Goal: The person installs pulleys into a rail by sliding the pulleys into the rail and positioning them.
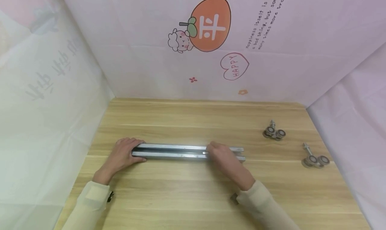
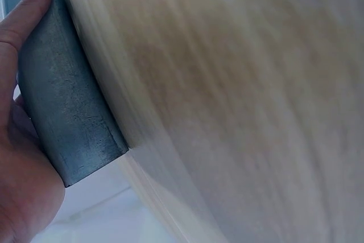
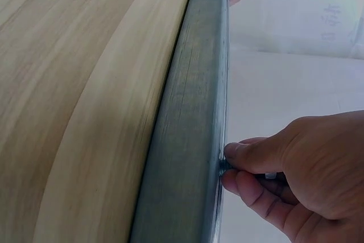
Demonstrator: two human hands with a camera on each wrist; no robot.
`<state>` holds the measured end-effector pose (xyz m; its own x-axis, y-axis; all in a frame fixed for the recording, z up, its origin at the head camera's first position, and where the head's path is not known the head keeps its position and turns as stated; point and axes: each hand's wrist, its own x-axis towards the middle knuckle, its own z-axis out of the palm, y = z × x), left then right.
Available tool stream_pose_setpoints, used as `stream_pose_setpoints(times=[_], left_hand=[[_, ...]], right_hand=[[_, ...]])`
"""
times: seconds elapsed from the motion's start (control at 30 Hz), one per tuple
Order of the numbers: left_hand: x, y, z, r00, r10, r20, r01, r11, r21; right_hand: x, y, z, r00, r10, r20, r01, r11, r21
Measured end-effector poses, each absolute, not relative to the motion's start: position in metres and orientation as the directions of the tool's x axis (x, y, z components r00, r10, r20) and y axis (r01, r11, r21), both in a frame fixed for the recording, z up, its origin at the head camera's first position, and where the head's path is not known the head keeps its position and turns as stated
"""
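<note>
A grey metal channel rail [image 1: 172, 155] lies lengthwise on the wooden table, its long slot facing up. My left hand [image 1: 122, 153] grips the rail's left end, and in the left wrist view the thumb [image 2: 34, 1] lies against the metal side [image 2: 68, 95]. Over the right part of the slot, my right hand [image 1: 224, 161] pinches a threaded bolt [image 3: 225, 167] between thumb and fingertips. The bolt stands out of the slot in the right wrist view, and whatever it joins inside the rail is hidden.
Two roller trolleys with upright bolts, one farther back [image 1: 274, 133] and one nearer the edge [image 1: 315, 160], stand on the right of the wooden table [image 1: 181, 189]. Pale printed cloth [image 1: 144, 56] walls the back and both sides.
</note>
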<state>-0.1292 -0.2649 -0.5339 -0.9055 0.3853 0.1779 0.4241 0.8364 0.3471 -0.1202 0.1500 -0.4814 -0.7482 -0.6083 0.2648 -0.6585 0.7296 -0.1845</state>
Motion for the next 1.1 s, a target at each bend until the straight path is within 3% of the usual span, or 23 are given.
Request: stream_pose_setpoints(times=[1.1], left_hand=[[-0.128,-0.263,-0.529,-0.91,0.381,0.166,0.416,0.839,0.352]], right_hand=[[-0.127,0.125,-0.482,-0.713,-0.65,0.263,-0.697,0.7,-0.159]])
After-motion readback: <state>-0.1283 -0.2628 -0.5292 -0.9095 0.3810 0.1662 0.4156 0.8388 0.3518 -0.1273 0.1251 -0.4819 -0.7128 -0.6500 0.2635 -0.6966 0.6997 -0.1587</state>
